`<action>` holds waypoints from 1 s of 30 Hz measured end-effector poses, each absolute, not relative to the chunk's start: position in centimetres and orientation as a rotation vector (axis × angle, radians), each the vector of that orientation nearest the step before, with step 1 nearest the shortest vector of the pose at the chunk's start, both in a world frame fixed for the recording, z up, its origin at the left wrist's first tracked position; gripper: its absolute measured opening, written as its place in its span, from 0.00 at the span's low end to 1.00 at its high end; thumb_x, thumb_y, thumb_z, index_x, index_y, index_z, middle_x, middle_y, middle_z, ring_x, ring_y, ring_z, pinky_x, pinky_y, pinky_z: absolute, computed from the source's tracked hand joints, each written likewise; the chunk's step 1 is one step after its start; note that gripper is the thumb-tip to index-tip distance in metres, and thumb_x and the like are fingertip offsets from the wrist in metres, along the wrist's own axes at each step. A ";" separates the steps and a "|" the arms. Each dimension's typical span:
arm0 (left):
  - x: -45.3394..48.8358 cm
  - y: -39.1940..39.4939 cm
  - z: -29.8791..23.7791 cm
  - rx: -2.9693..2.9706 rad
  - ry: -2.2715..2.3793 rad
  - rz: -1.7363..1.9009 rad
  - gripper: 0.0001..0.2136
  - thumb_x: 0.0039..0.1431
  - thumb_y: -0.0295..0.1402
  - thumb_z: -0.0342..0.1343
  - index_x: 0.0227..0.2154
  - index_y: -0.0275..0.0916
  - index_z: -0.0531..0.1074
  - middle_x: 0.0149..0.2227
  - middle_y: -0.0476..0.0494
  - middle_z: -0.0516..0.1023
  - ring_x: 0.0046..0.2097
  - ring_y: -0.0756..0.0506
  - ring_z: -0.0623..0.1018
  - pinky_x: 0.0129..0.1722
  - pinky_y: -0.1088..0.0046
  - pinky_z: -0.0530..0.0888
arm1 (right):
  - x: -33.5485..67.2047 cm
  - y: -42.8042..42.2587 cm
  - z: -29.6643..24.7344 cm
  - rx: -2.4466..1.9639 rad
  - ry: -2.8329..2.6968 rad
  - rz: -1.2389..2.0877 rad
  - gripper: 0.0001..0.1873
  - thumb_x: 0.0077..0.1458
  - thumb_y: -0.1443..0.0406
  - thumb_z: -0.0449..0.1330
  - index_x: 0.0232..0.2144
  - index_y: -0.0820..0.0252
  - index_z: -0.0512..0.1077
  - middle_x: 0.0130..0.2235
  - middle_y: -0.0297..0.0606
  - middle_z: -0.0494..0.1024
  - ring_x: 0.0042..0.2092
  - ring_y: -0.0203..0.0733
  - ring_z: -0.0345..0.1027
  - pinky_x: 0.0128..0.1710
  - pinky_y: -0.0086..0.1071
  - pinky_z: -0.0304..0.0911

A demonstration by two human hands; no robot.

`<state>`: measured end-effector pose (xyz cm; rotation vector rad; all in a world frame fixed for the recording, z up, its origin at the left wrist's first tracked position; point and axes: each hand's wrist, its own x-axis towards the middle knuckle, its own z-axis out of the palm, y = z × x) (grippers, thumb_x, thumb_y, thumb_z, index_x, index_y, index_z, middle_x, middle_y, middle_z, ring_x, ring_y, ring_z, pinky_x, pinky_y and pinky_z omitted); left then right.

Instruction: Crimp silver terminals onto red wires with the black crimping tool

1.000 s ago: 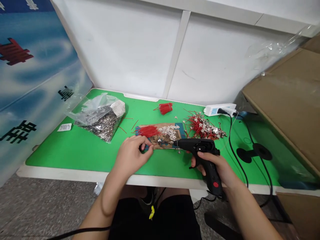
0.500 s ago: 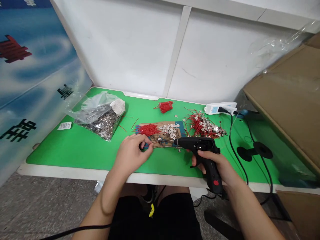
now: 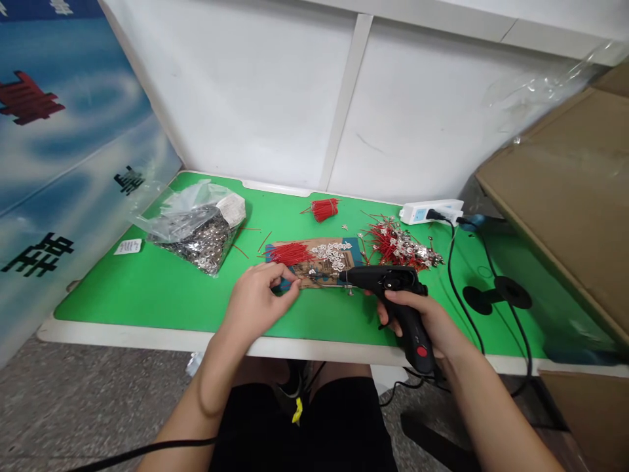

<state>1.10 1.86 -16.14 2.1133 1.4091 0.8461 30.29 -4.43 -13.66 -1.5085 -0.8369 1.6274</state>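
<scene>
My right hand (image 3: 413,311) is wrapped round a black soldering gun (image 3: 388,282) with a red dot on its grip. The gun's nose points left, over a piece of blue-and-brown cardboard (image 3: 322,283). At the cardboard's lower left, my left hand (image 3: 263,292) pinches thumb and forefinger together close to the gun's tip; what lies between them is too small to make out. On the cardboard lie a bunch of red wires (image 3: 289,252) and, to their right, a cluster of small silver metal pieces (image 3: 334,254).
A plastic bag of metal pieces (image 3: 201,236) sits at left. Behind the cardboard lies a tied red wire bundle (image 3: 325,210). To the right are a pile of wires with metal pieces (image 3: 398,246), a white power strip (image 3: 427,211), a black spool (image 3: 496,295) and a large carton (image 3: 555,170).
The soldering gun and my right hand have shifted very slightly left in view, as has much of the scene. My left hand keeps its pinch at the same spot.
</scene>
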 end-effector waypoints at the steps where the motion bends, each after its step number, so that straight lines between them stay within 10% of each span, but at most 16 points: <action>1: 1.1 1.9 -16.1 2.116 1.405 0.845 0.05 0.60 0.35 0.60 0.31 0.40 0.76 0.33 0.51 0.79 0.36 0.47 0.73 0.39 0.69 0.64 | 30.3 -4.4 -13.6 -1.513 -0.836 1.630 0.27 0.46 0.49 0.70 0.39 0.66 0.80 0.25 0.40 0.75 0.20 0.32 0.61 0.19 0.25 0.53; 30: 1.1 1.9 -16.0 2.073 1.450 0.827 0.06 0.60 0.36 0.60 0.31 0.41 0.79 0.25 0.51 0.72 0.31 0.48 0.69 0.34 0.71 0.61 | 30.3 -4.0 -13.2 -1.409 -0.672 1.730 0.19 0.51 0.56 0.68 0.39 0.66 0.79 0.32 0.46 0.80 0.21 0.32 0.60 0.19 0.26 0.54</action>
